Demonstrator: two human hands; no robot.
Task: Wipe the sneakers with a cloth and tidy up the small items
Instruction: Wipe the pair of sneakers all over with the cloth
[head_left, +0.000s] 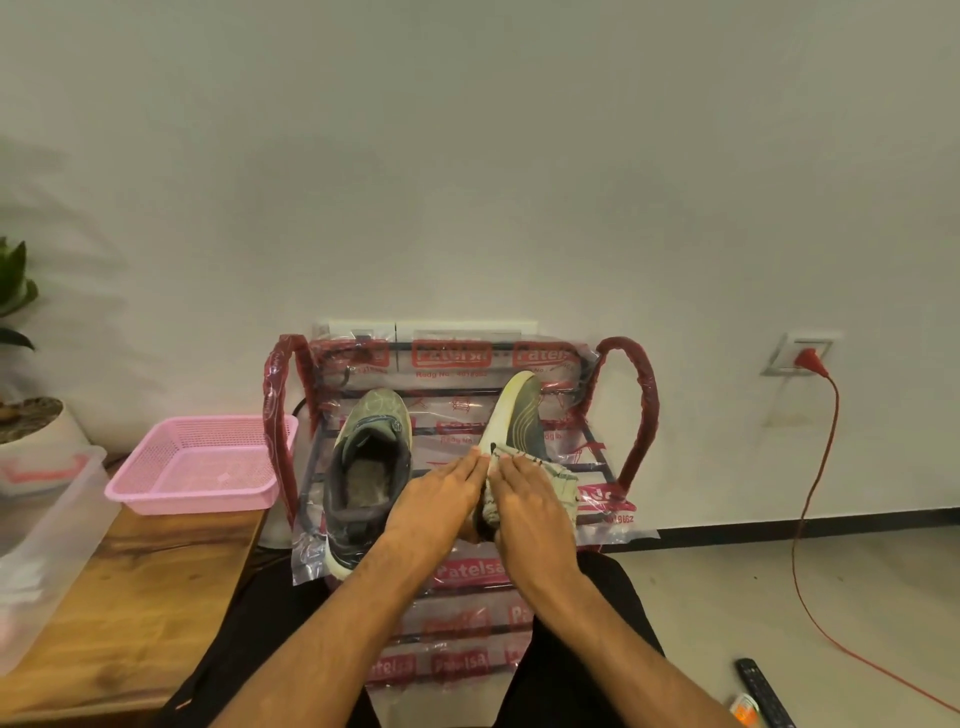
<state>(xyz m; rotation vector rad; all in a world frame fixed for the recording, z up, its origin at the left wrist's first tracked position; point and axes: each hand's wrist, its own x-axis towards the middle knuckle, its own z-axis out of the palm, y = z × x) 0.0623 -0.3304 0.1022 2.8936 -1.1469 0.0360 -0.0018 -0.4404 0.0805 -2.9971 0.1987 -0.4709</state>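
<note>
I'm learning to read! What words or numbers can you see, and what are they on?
"Patelsa": red labels, repeated all over the plastic wrap.
"Regd No": small print under a top label; its digits are too blurred to read.
Remote: button markings too small to read.

Rack (644, 405) stands against wall (467, 156). Left sneaker (369, 467) and right sneaker (519, 415) on rack, side by side. Basket (156, 488) on table (156, 571), left of rack. Remote (763, 691) on floor (727, 597), right.
</note>
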